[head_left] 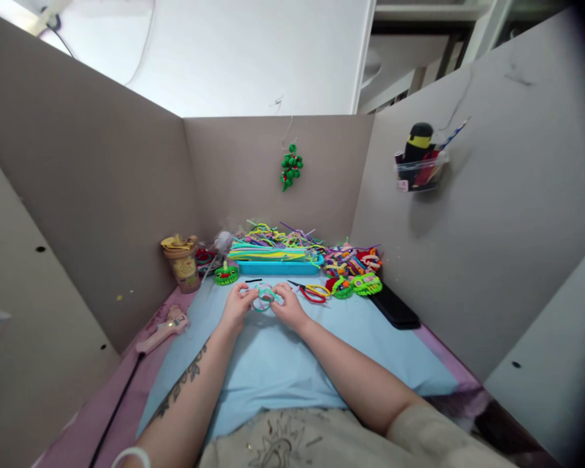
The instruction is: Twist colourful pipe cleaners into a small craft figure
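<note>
My left hand [236, 304] and my right hand [288, 305] meet over a light blue mat [283, 364], both pinching a teal pipe cleaner [264, 298] bent into loops between them. The looped piece rests just above the mat. Red-handled scissors [312, 292] lie right of my right hand. Behind the hands stands a blue tray [277, 267] piled with coloured pipe cleaners [273, 244].
A pink glue gun [163, 330] with a black cord lies at the left. A jar [182, 263] stands at the back left, green craft pieces [355, 285] at the right, a black flat object [394, 307] beside them. Cardboard walls [102, 195] enclose the desk; a green ornament [290, 167] hangs on the back wall.
</note>
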Motion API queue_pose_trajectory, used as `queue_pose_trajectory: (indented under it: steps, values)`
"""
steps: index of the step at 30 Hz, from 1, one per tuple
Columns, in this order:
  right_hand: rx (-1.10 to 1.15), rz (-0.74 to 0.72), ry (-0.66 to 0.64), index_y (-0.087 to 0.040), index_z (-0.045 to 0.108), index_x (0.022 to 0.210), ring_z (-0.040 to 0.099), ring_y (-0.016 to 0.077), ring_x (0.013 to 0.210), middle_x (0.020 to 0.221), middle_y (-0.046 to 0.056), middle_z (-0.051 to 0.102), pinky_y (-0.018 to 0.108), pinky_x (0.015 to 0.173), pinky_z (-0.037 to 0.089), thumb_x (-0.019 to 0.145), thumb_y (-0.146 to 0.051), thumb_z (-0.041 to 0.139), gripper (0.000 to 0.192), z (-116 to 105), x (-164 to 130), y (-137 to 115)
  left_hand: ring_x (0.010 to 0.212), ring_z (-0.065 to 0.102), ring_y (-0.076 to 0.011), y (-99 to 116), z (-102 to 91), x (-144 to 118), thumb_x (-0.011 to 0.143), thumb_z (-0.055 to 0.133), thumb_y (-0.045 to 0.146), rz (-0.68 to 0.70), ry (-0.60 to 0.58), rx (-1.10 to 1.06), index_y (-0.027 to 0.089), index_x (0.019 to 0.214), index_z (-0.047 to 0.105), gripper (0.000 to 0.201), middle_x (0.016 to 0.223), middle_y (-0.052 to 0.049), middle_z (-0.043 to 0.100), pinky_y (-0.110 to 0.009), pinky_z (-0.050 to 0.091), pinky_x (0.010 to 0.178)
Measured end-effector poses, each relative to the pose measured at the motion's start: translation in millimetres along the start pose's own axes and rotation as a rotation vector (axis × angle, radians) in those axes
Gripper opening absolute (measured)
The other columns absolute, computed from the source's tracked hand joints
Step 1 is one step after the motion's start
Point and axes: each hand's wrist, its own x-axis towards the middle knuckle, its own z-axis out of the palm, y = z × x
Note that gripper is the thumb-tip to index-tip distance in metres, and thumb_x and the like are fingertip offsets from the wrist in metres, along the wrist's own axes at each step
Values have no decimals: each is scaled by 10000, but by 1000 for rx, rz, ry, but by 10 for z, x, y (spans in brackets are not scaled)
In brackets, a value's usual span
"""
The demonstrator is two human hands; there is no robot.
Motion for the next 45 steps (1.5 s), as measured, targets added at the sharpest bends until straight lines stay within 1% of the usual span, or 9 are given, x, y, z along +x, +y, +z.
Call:
queue_pose_trajectory:
  steps: [5, 9, 14, 20, 24, 31, 37, 41, 45]
  values:
    - [58, 23, 11, -196, 562, 725, 522, 185, 858, 784, 24, 530, 336, 825, 427, 693, -200, 566, 33, 24, 11, 32, 424, 460, -55, 26, 15, -22, 505, 754, 387, 19, 27, 27, 205, 787, 397, 490, 592, 52, 588, -169, 256, 431]
    - [193, 84, 49, -199, 534, 903, 572, 150, 750, 834, 21, 562, 306, 742, 465, 733, -188, 507, 172, 55, 14, 51, 428, 444, -52, 4, 16, -20, 531, 746, 368, 65, 32, 48, 206, 786, 388, 468, 591, 56, 577, -167, 248, 433]
    - [-9, 73, 61, -199, 589, 872, 546, 181, 836, 777, 26, 586, 342, 811, 435, 718, -101, 489, 209, 22, 13, -2, 452, 449, -55, -47, 11, 4, 582, 717, 355, 161, 27, 67, 204, 764, 379, 412, 576, 64, 561, -162, 263, 454]
    - [-119, -118, 59, -210, 570, 1059, 487, 215, 991, 1021, 69, 554, 379, 882, 402, 708, -111, 527, 367, -17, -18, -82, 436, 440, -56, -16, 15, -6, 574, 720, 339, 177, 70, 58, 204, 761, 375, 415, 554, 78, 537, -171, 276, 458]
    - [-173, -260, -148, -235, 549, 1112, 501, 205, 953, 985, 53, 578, 368, 858, 414, 701, -62, 498, 449, 29, -56, -110, 427, 446, -60, -10, 28, -8, 562, 719, 327, 169, 86, 34, 205, 759, 372, 418, 533, 84, 526, -176, 291, 462]
    - [-76, -366, -132, -212, 621, 905, 571, 163, 804, 825, 49, 648, 315, 767, 456, 819, -170, 480, 171, -1, -72, -193, 518, 533, -85, -81, -17, 61, 563, 718, 319, 195, 122, 29, 207, 778, 373, 422, 598, 61, 571, -197, 364, 534]
    - [42, -526, -188, -223, 616, 940, 584, 149, 795, 807, 45, 651, 293, 755, 472, 821, -169, 485, 185, -48, -140, -467, 544, 545, -89, -76, -67, 94, 531, 729, 329, 192, 260, -29, 210, 809, 355, 481, 617, 53, 577, -191, 358, 530]
    - [-1, -377, -128, -213, 563, 1081, 589, 154, 844, 892, 61, 650, 298, 771, 468, 850, -155, 402, 287, -4, -87, -379, 489, 500, -70, -39, -52, 65, 517, 738, 347, 122, 255, -30, 205, 809, 370, 490, 629, 51, 571, -173, 297, 458]
    - [-128, -113, 98, -194, 611, 899, 575, 165, 770, 842, 57, 640, 297, 733, 452, 835, -217, 456, 169, -4, 5, -152, 447, 453, -49, -10, -10, 31, 512, 746, 347, 72, 204, -18, 203, 804, 386, 485, 637, 49, 574, -164, 260, 428]
